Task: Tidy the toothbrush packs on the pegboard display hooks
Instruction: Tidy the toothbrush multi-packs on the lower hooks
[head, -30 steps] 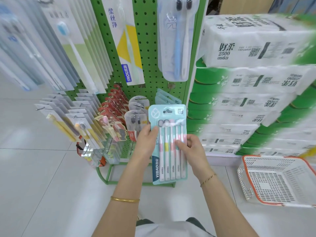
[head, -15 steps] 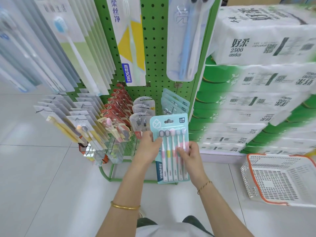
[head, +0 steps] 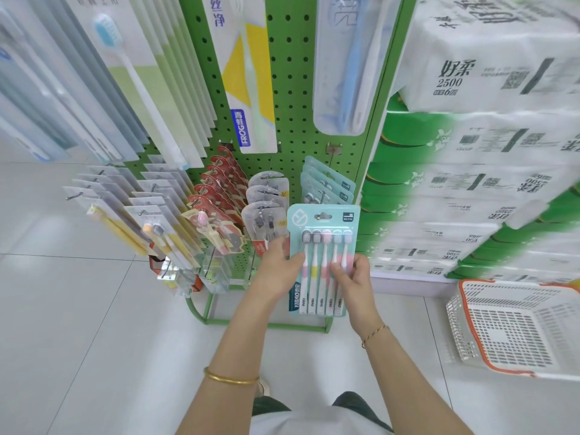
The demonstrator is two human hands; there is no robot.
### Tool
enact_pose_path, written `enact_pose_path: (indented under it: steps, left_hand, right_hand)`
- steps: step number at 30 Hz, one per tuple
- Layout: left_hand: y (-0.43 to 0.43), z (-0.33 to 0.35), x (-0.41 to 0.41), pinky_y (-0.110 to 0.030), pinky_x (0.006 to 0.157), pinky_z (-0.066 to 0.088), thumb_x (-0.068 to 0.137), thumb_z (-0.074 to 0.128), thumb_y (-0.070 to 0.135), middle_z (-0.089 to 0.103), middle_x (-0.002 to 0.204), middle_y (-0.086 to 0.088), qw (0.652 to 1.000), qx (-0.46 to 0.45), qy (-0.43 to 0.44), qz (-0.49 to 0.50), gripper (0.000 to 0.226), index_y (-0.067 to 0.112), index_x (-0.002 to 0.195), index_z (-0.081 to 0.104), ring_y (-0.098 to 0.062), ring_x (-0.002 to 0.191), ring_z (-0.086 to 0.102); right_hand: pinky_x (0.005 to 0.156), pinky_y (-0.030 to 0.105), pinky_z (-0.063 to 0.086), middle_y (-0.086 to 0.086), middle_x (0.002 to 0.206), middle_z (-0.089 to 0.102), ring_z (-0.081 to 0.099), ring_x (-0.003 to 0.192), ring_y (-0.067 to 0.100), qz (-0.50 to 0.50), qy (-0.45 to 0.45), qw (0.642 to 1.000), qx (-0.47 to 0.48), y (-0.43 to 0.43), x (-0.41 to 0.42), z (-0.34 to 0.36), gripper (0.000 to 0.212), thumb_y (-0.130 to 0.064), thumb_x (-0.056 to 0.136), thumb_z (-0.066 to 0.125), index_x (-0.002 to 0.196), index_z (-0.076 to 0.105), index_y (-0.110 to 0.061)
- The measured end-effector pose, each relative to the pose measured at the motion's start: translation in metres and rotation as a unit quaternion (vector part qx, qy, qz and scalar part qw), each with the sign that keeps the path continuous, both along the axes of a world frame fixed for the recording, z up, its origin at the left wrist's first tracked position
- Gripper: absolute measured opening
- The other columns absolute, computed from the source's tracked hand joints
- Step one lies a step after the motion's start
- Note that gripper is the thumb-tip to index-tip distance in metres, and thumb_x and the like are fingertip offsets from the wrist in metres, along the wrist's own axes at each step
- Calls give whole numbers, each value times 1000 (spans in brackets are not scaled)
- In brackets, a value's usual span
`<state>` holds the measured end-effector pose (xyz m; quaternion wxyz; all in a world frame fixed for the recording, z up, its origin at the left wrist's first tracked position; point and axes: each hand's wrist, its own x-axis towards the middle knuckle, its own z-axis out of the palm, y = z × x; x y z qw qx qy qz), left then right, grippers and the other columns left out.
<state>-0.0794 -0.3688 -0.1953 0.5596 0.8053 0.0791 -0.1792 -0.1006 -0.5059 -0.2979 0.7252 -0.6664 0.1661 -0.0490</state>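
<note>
Toothbrush pack (head: 321, 265) held upright before matching packs (head: 340, 187) on a low pegboard hook (head: 328, 166). Left hand (head: 276, 273) grips its left edge, right hand (head: 356, 279) pinches its right. Best kept level, sliding its hole along the hook.

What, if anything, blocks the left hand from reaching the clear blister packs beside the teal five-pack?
Probably nothing, so likely yes: the left hand sits beside the front clear blister pack. But it grips the teal five-pack, so it must let go first, leaving the right hand holding.
</note>
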Motion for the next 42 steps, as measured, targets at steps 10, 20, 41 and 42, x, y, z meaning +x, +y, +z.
enact_pose_path:
  steps: [10,20,41,42]
  left_hand:
    - [-2,-1,1,-2,56,38,97,49,13,53,114,8,1000,12,11,-10,37,13,135,45,0,89,51]
    - [-3,3,0,-21,87,33,99,46,16,50,124,0,999,39,19,-16,39,10,137,40,-6,105,41]
    - [-4,3,4,-38,110,33,98,48,25,38,148,-3,998,55,35,-27,52,13,145,32,-19,133,38]
    - [-4,3,4,-33,106,34,98,48,24,41,145,-2,998,57,33,-25,50,12,144,33,-17,129,41]
  right_hand:
    - [87,38,46,-1,93,46,51,88,15,3,28,999,-33,-7,26,-10,20,-9,94,54,91,40,-23]
    - [72,20,40,-6,88,40,44,81,6,29,55,994,-89,-14,55,-6,22,-12,96,51,104,31,-6]
    - [53,9,38,-4,80,35,37,68,5,61,72,989,-115,-12,68,-5,17,-15,101,41,106,27,-6]
    - [59,13,39,-5,81,34,37,69,5,57,71,989,-115,-13,68,-5,19,-15,100,42,107,27,-6]
